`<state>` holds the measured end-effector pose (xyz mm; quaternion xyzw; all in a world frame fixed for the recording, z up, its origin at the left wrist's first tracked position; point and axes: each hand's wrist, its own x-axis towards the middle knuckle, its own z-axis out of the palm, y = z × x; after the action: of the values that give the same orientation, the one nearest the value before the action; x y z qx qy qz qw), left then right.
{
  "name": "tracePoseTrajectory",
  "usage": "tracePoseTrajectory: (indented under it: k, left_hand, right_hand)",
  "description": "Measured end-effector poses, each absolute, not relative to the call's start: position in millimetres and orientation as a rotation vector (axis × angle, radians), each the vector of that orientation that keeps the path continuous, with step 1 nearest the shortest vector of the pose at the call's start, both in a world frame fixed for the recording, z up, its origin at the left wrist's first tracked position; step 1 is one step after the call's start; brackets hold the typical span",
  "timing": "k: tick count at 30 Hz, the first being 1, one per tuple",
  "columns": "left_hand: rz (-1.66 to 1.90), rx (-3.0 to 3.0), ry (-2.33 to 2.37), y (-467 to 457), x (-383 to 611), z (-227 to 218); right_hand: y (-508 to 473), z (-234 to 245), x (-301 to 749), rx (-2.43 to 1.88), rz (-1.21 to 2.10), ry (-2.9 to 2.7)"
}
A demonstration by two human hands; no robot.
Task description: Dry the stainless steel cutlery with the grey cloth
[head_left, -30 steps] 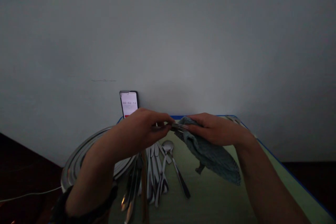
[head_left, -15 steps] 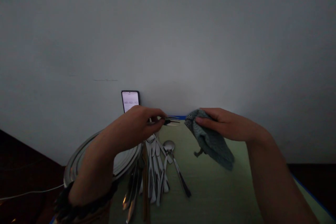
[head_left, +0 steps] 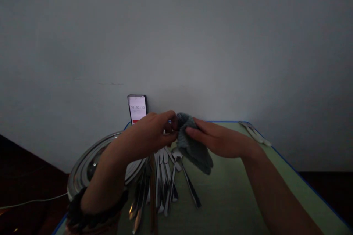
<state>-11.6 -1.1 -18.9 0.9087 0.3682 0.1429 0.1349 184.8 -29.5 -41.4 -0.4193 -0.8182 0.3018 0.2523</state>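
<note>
My left hand (head_left: 150, 136) is closed around a metal utensil, probably a fork, whose end is now covered. My right hand (head_left: 217, 139) grips a grey-blue cloth (head_left: 193, 145) and presses it over that utensil, right against my left fingers. Both hands hover above a pile of steel cutlery (head_left: 162, 180) lying on the green table (head_left: 234, 198).
A large steel plate (head_left: 82, 170) sits at the left, partly under my left arm. A phone (head_left: 137, 108) with a lit timer screen leans on the wall behind. A few more utensils (head_left: 255, 132) lie at the far right corner. A white cable (head_left: 30, 202) runs at the left.
Half a second ago the cloth was held apart to the right of the utensil. My right hand has now come left and wrapped the cloth over the utensil's end.
</note>
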Motion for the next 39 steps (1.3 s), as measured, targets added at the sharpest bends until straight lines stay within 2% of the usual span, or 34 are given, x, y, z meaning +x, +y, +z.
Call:
tracePoseTrajectory:
  k: [5,13,18,24,26,28,31,39]
  left_hand:
    - [0.396,2.629,1.049,-2,-10,-18]
    - [0.145,2.528,1.047,-11,-20,-12]
    - [0.150,2.679,0.953,1,-11,-18]
    - [0.011,2.883,1.208,-33,25,-67]
    - [-0.007,2.916,0.984,-64,35,-94]
    - [-0.017,2.914,0.448,-91,43,-122]
    - [-0.115,2.826,0.466,-108,51,-153]
    - [-0.079,2.891,0.639,-91,65,-153]
  right_hand:
    - [-29,-39,189,-1.173,0.639,-2.369]
    - [-31,-33,209,-1.217,0.608,-2.319]
    - [-30,-36,200,-1.275,0.574,-2.316]
    - [-6,-67,203,-1.747,0.294,-2.489]
    - [4,-78,213,-1.844,0.240,-2.500]
    - [11,-86,221,-1.878,0.244,-2.488]
    - [14,-90,225,-1.863,0.291,-2.516]
    - [10,-88,224,-1.755,0.364,-2.593]
